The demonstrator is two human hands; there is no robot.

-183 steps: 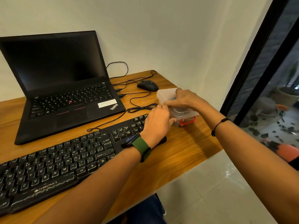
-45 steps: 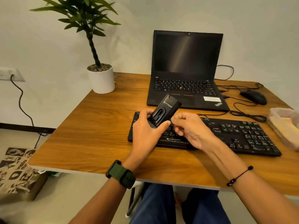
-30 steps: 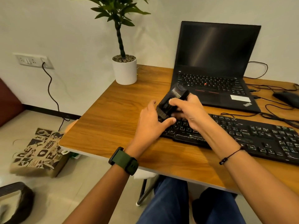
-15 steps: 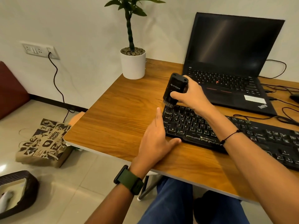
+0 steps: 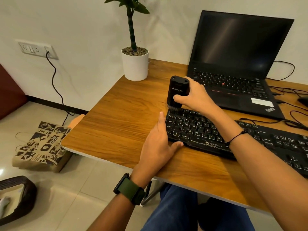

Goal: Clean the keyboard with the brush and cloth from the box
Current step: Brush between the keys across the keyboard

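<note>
Right hand gripped brush, bristles on keyboard corner; left hand flat, fingers straight, braced keyboard's edge.

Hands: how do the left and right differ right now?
The right hand has a grip on the upright brush, bristles down at the keyboard's far left corner; the left hand holds nothing. The right is curled and raised; the left lies flat, fingers straight, against the keyboard's left end. Both work the same end.

One keyboard, one brush, one laptop, one potted plant at eleven o'clock, one paper bag, two hands: left hand, right hand.
</note>
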